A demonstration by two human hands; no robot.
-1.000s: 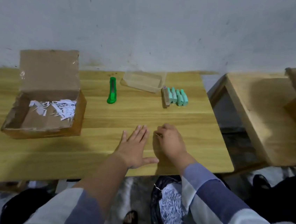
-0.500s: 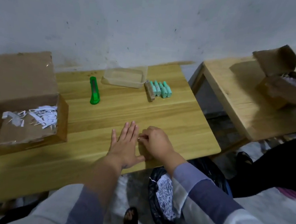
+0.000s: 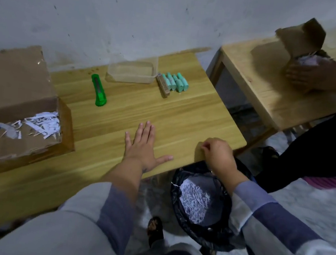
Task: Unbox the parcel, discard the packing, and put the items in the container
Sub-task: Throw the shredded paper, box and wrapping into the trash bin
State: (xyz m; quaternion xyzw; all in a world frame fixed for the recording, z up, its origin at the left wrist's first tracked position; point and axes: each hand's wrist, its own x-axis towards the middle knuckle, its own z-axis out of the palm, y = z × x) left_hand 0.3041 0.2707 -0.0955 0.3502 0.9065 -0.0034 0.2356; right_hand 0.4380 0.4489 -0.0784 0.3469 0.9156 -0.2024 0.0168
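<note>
Head view, open parcel (image 3: 25,112) well left of flat left hand (image 3: 143,147)

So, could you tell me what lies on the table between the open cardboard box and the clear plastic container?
In the head view, the green utility knife lies between the cardboard box and the clear container; otherwise bare wood.

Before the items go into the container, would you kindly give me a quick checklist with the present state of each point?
1. Clear plastic container open and empty: ok.
2. Teal items unpacked beside it: ok.
3. Left hand free, flat on table: ok.
4. Right hand free of scraps: cannot tell, fingers pinched at table edge.
5. Cardboard box cleared of shredded paper: not ok.
6. Bin under table edge for packing: ok.
</note>
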